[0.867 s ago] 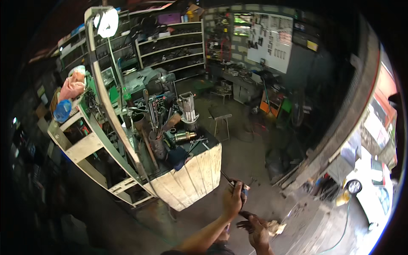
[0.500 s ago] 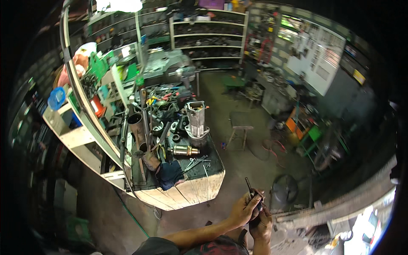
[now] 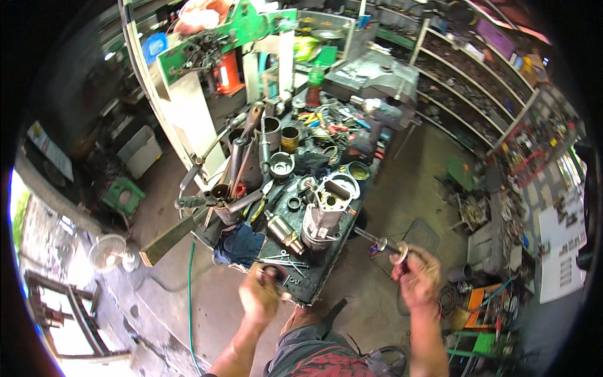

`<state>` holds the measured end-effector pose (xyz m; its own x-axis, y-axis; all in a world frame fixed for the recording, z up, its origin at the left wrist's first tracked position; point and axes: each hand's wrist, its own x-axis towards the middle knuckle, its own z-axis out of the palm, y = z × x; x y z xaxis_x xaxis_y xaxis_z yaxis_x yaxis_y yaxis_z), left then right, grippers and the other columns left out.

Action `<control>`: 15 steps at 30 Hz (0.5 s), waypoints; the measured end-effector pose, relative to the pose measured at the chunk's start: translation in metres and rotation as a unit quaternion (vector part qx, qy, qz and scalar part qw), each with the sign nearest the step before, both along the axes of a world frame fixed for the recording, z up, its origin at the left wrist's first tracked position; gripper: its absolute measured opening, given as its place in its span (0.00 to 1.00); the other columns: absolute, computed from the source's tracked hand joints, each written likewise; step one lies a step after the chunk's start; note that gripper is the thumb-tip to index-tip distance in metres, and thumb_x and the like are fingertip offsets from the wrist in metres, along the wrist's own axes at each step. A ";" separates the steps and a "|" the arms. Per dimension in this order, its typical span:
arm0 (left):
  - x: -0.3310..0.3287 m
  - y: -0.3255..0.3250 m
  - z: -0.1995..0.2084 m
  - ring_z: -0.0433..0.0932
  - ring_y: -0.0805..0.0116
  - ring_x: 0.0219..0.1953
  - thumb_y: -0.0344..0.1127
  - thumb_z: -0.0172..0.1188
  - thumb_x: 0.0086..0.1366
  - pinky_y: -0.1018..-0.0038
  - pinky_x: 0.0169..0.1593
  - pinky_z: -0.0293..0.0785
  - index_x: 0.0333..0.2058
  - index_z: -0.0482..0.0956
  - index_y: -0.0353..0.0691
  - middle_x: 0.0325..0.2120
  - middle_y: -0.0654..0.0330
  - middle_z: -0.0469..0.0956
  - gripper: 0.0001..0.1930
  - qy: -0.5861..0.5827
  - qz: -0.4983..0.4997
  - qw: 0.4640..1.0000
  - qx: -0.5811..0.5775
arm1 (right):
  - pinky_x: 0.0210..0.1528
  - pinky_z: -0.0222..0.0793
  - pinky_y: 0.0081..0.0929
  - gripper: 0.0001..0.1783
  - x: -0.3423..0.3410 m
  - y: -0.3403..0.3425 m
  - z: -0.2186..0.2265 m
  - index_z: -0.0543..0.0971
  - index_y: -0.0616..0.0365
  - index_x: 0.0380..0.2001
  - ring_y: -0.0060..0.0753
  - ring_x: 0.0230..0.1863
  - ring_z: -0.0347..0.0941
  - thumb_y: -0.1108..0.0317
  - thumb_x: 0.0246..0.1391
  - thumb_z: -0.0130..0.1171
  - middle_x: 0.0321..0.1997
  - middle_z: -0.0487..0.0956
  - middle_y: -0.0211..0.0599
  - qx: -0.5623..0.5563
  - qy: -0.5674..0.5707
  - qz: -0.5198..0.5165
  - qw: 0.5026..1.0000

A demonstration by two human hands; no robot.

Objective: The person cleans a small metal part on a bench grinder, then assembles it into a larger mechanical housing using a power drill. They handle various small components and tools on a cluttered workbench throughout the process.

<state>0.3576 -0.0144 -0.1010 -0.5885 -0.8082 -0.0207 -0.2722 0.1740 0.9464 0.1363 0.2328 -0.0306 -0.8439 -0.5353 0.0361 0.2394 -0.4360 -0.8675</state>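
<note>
My right hand (image 3: 418, 276) is closed round the end of a slim metal shaft (image 3: 377, 241), held out to the right of the workbench. A brass-coloured round collar sits on the shaft by my fingers. My left hand (image 3: 259, 296) is at the bench's near edge, its fingers round a dark, round part (image 3: 274, 273) whose kind is blurred. Close beyond it lie several bolts and thin rods (image 3: 284, 259). A cylindrical armature (image 3: 284, 231) rests on its side there. Upright beside it stands a grey metal motor housing (image 3: 325, 213). A dark blue cloth (image 3: 240, 244) lies left of the bolts.
Tubes and a hammer-like tool (image 3: 242, 157) crowd the bench's left side. A cordless power tool (image 3: 372, 129) and pliers (image 3: 311, 118) lie farther back. A wooden beam (image 3: 169, 239) juts out left. A stool (image 3: 419, 235) stands on the floor at the right.
My hands, together at the lower right before, are now apart. The left has come to the bench edge with a dark round part; the right holds the shaft. The view has swung and moved nearer the bench.
</note>
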 end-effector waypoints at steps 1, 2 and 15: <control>-0.002 -0.012 -0.011 0.82 0.66 0.33 0.41 0.54 0.83 0.65 0.29 0.75 0.38 0.84 0.42 0.27 0.58 0.81 0.15 -0.036 0.062 0.997 -0.038 | 0.33 0.81 0.30 0.15 -0.029 -0.010 0.008 0.82 0.72 0.53 0.35 0.31 0.83 0.73 0.68 0.62 0.43 0.87 0.60 0.013 0.030 0.030 0.999; -0.008 -0.026 -0.025 0.82 0.62 0.33 0.42 0.54 0.82 0.63 0.33 0.75 0.38 0.84 0.42 0.28 0.56 0.81 0.15 -0.089 0.119 0.987 -0.067 | 0.32 0.81 0.28 0.14 -0.055 -0.020 0.015 0.82 0.73 0.52 0.35 0.30 0.83 0.74 0.68 0.63 0.41 0.88 0.59 0.023 0.034 0.053 0.998; -0.068 -0.100 -0.126 0.50 0.34 0.79 0.59 0.76 0.60 0.39 0.78 0.47 0.77 0.61 0.45 0.77 0.38 0.54 0.53 -0.332 0.186 0.916 -0.129 | 0.29 0.65 0.18 0.12 -0.186 -0.130 0.060 0.86 0.68 0.45 0.18 0.27 0.74 0.73 0.61 0.71 0.31 0.85 0.34 0.286 0.300 0.220 0.883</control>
<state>0.2892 -0.1143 -0.2273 -0.1989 -0.9785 -0.0546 -0.8589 0.1472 0.4905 -0.0497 0.1028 0.0289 -0.4699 -0.8824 0.0233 -0.3022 0.1361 -0.9435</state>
